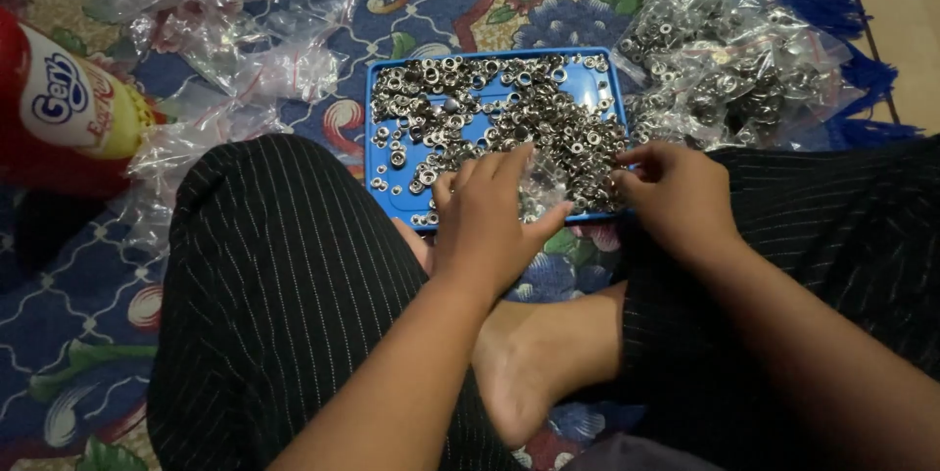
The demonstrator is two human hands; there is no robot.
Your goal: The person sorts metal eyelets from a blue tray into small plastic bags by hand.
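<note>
Your left hand (487, 216) pinches a small clear bag (540, 189), your right hand (676, 195) fingers eyelets (509, 109) — filled bags (729, 65) far right, blue tray (384, 89) still heaped.

Light dim and warm overall; forearms and lap below both hands sit in heavy shadow. Brightest zone lies just beyond the left hand (487, 211): glints on metal eyelets (509, 114) and plastic bags (729, 60). Slight softness and stretching toward the frame edges.
</note>
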